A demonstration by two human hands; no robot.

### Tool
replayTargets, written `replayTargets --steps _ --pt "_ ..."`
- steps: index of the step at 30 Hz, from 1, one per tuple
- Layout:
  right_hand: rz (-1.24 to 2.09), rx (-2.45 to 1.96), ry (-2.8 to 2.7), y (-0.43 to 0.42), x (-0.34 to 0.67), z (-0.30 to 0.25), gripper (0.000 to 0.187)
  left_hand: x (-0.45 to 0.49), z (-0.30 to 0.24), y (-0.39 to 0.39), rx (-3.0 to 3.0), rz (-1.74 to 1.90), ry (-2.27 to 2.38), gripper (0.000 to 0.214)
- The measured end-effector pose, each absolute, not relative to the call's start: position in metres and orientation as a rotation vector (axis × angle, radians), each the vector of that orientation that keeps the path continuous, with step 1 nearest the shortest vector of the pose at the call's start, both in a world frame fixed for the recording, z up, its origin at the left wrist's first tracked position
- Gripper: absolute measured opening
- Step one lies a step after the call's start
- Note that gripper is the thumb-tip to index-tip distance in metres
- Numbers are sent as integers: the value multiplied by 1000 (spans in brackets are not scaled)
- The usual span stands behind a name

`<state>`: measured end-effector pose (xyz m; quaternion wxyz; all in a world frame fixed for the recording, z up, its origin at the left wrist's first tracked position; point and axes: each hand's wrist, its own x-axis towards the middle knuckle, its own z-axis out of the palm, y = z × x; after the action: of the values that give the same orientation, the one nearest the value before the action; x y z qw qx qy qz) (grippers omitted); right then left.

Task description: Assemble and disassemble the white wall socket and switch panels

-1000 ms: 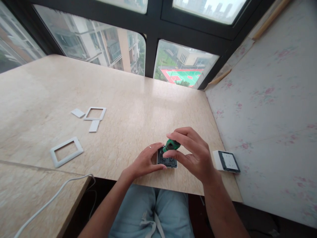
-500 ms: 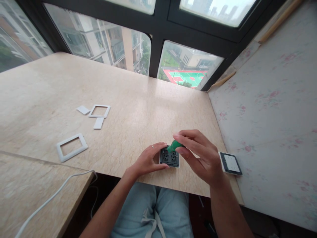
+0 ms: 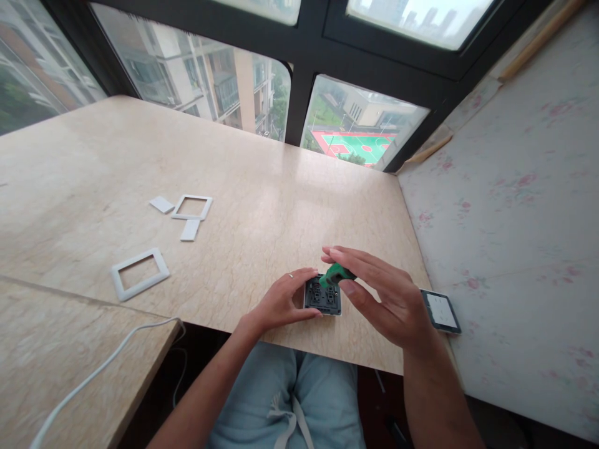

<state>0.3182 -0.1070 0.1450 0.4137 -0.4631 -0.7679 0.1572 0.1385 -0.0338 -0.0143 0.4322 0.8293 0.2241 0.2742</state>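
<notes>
A dark wall-switch module (image 3: 322, 297) lies flat on the beige marble tabletop (image 3: 234, 187) near its front edge. My left hand (image 3: 281, 302) pinches the module's left side between thumb and fingers; a ring shows on one finger. My right hand (image 3: 381, 296) grips a green-handled screwdriver (image 3: 337, 273), with its tip down on the module. A second switch (image 3: 440, 310) with a white face and dark frame lies just right of my right hand.
Two white frames (image 3: 140, 274) (image 3: 191, 207) and two small white rocker plates (image 3: 161, 204) (image 3: 189, 229) lie on the left of the table. A white cable (image 3: 103, 368) crosses the lower side table. Windows stand behind; a floral-papered wall (image 3: 515, 218) is on the right.
My right hand has turned the green screwdriver over the module, its fingers flattening out. The view drifted slightly, so the parts sit a little further right.
</notes>
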Motion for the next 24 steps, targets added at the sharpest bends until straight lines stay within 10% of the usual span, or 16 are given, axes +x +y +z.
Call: replayTargets --steps 24 --pt "118 -1264 -1970 -102 316 143 37 138 -12 -34 2048 678 559 77"
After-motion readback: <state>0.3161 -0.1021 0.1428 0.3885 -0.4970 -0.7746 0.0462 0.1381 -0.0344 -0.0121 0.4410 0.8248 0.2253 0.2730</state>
